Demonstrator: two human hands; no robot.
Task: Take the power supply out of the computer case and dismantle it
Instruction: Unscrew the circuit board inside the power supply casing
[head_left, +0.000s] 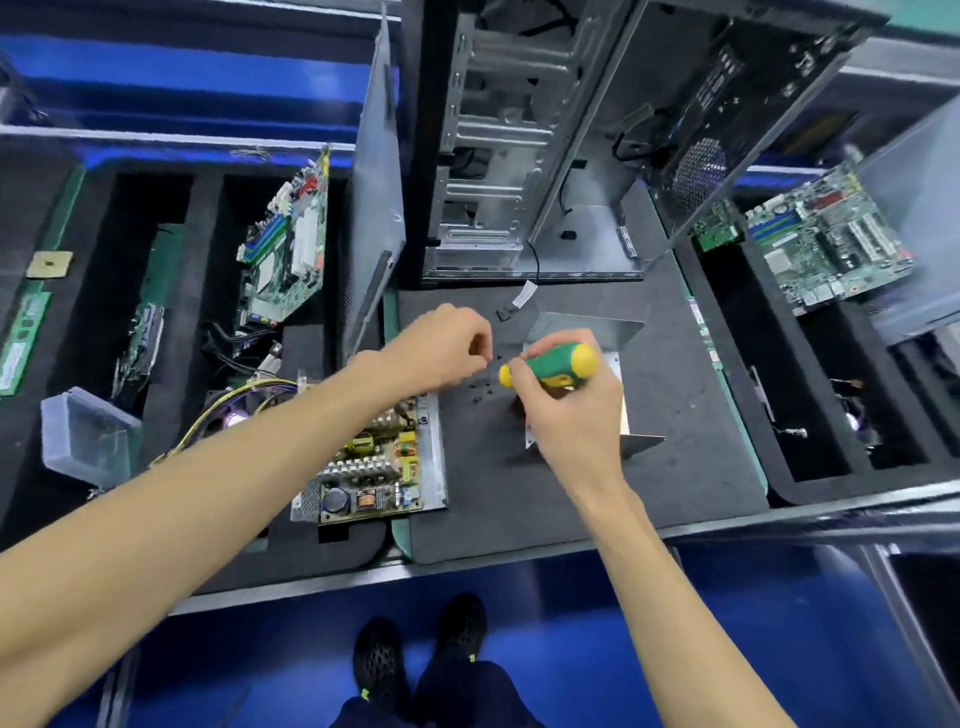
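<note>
Overhead, the right hand (566, 415) is gripping a green-yellow screwdriver (553, 364) above the removed metal cover (587, 325) — the opened power supply (382, 467) is lying beside it, the computer case (524, 145) standing behind. The left hand (441, 348) is curling, seemingly pinching a screw — loose screws (483, 387) probably need gathering next.

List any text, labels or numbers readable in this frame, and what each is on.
None can be read.
Green RAM stick: label too blurred.
Motherboards: markings too small.
Power supply board: printing too small.
Screwdriver: no text visible.
</note>
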